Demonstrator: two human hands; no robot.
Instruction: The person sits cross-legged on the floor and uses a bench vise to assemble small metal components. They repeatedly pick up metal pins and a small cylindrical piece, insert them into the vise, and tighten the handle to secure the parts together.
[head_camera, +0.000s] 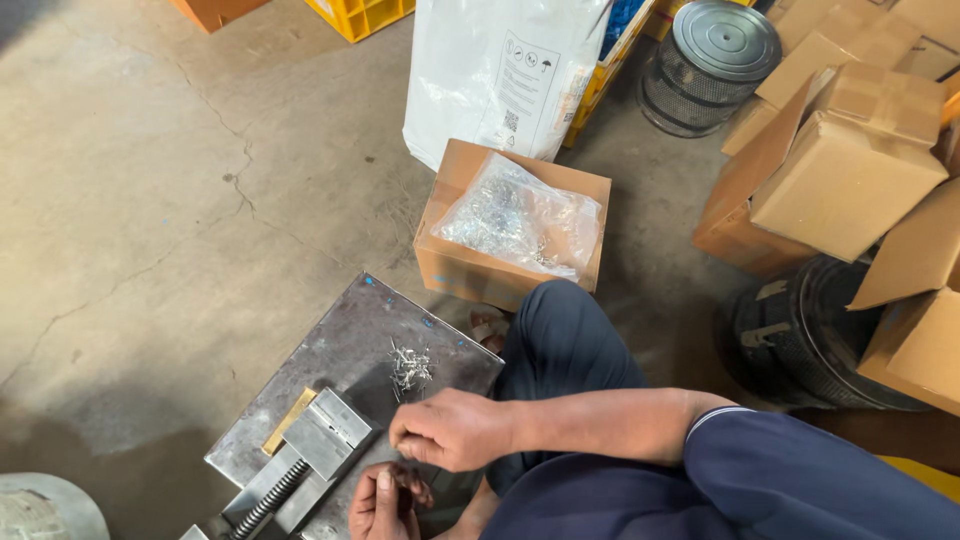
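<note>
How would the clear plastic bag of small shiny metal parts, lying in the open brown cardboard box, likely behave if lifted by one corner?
The clear plastic bag of small metal parts would probably sag and shift, since its film looks thin and crumpled. It is likely heavy for its size, being packed with metal. The film may stretch or tear. The open brown cardboard box seems stiff enough to slide whole.

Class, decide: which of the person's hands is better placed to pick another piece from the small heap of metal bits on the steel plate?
Probably the right hand: it hovers just below the heap of small metal pieces, while the left hand sits lower, cupped around dark bits.
</note>
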